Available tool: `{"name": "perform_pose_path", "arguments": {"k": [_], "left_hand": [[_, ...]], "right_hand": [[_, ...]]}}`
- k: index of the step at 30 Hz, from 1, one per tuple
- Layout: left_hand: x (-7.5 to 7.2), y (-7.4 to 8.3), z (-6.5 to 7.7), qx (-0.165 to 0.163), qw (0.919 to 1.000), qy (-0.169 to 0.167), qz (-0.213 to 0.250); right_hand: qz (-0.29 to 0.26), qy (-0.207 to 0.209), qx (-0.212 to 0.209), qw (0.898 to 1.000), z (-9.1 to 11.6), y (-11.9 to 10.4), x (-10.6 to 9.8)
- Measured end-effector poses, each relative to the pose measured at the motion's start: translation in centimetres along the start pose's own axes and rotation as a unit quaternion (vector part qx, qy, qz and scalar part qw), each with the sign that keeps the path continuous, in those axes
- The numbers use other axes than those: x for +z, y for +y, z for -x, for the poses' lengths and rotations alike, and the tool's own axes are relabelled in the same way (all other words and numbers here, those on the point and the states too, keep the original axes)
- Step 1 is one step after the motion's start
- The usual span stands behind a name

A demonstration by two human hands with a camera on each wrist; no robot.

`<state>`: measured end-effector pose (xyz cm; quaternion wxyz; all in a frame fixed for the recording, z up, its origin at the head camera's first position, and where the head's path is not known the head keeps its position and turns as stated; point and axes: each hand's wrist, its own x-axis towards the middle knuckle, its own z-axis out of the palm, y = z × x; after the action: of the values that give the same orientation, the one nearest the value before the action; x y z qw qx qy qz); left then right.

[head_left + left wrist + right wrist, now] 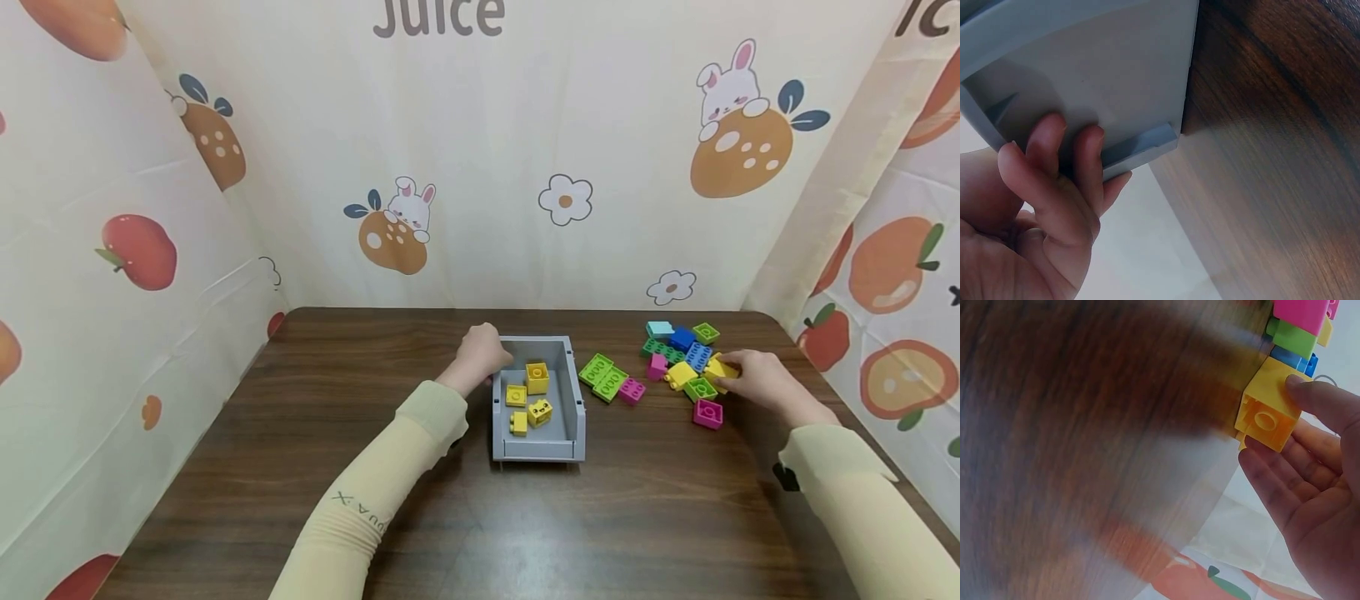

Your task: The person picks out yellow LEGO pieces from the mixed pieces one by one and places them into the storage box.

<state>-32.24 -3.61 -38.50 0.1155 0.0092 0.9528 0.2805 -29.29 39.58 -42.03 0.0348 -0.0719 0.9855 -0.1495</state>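
Observation:
My left hand point(477, 357) grips the far left corner of a grey open box point(577, 429). In the left wrist view its fingers point(1088, 159) lie against the outer side wall of the box. Inside the box are several yellow building blocks point(537, 378), one with eyes printed on it. Over at the right, my right hand point(772, 385) pinches a yellow building block point(1269, 406) between thumb and fingers. The block's hollow underside faces the right wrist camera. That hand is at the right edge of a pile of mixed blocks.
Beside the box lie light green blocks point(603, 377) and a pink block point(632, 391). The pile has blue blocks point(698, 357), a dark green block point(664, 351), another yellow block point(680, 376) and a pink block point(708, 413) in front. A printed curtain point(480, 250) borders the wooden table point(480, 533).

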Motion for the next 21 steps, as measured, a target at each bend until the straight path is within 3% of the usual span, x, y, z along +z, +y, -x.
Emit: {"name": "perform_pose_path", "arguments": {"k": [21], "left_hand": [[0.1, -0.1, 0.1, -0.001, 1.0000, -0.002, 0.008]], "right_hand": [[0.016, 0.020, -0.003, 1.000, 0.9, -1.4, -2.0]]}}
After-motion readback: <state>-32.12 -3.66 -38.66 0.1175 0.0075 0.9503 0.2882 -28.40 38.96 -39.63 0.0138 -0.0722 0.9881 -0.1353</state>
